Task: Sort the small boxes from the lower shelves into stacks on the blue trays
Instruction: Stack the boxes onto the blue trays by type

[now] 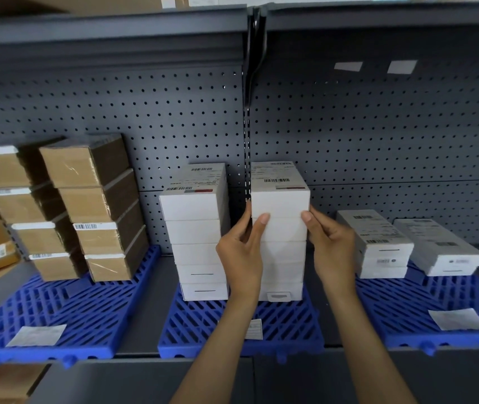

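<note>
White right stack (282, 199) stands on middle tray (191, 325). Left hand (242, 252) and right hand (333, 246) clasp its sides, thumbs across the front

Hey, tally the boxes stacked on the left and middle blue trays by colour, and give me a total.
Brown boxes: 8
White boxes: 10
Total: 18

2 bare forearms show: the left forearm (212, 354) runs in from 6 o'clock of the view, the right forearm (372, 354) from 5 o'clock. Both are slim, uncovered from wrist to picture edge. The left hand (242, 258) and right hand (333, 252) are bare, with short, rounded thumbnails.
</note>
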